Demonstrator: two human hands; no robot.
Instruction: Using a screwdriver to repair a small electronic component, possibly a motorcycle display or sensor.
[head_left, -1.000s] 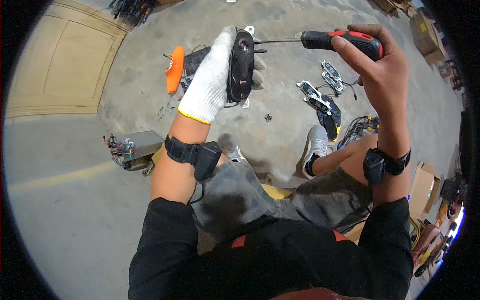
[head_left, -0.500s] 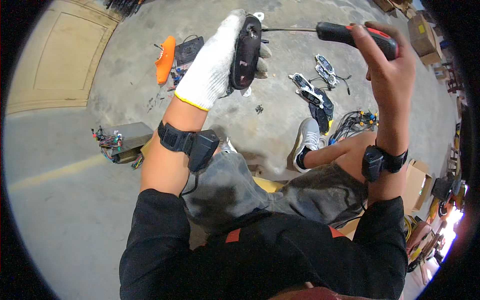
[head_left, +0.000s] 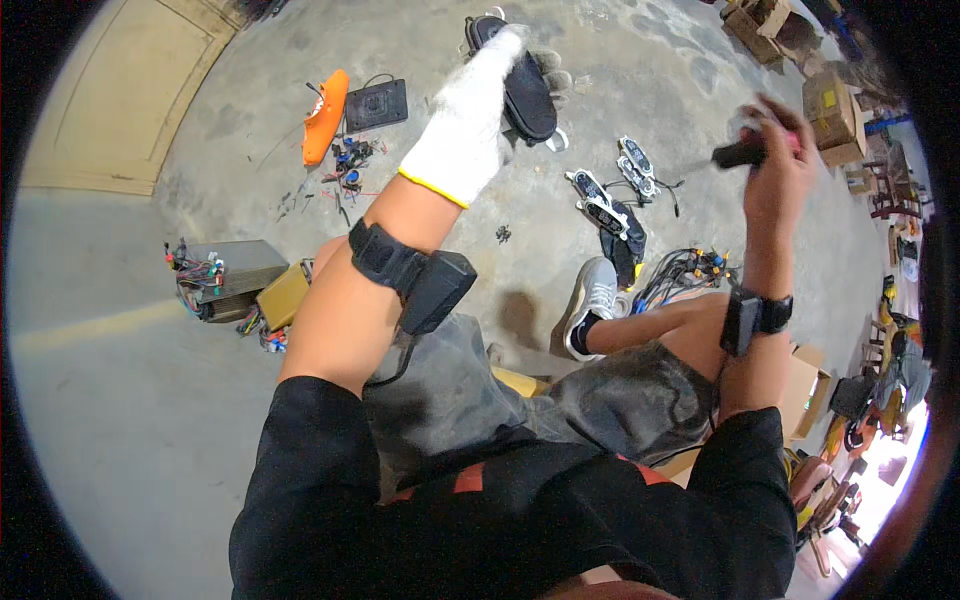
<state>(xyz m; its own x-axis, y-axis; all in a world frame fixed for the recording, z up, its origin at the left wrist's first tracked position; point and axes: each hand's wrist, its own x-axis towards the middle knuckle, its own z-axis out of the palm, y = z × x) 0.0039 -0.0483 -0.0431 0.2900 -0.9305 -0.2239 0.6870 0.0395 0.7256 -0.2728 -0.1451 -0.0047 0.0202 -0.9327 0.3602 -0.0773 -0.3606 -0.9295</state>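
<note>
In a white knitted glove with a yellow cuff, my left hand [head_left: 475, 125] grips a long, rounded black housing [head_left: 530, 100]. White tabs stick out at both ends of it, and it is held tilted above the floor. My bare right hand [head_left: 780, 160] is wrapped round a screwdriver [head_left: 738, 156] with a black and red handle. Motion blurs the screwdriver, and its shaft shows only faintly, pointing left, apart from the housing. Between the hands, on the floor, lie several oval display units [head_left: 600, 203] with white tabs and black cables. A small pile of dark screws [head_left: 503, 234] sits below the housing.
An orange curved shell [head_left: 325, 118] and a flat black panel [head_left: 376, 105] lie at the far left, near loose wires and connectors [head_left: 350, 160]. A cable bundle [head_left: 685, 275] rests beside my shoe. Cardboard boxes [head_left: 835, 110] stand at the right; a metal box [head_left: 235, 265] with wires is at the left.
My right hand has pulled the screwdriver away from the housing, moving down a little. My left hand has turned the housing and shifted it slightly right and farther away.
</note>
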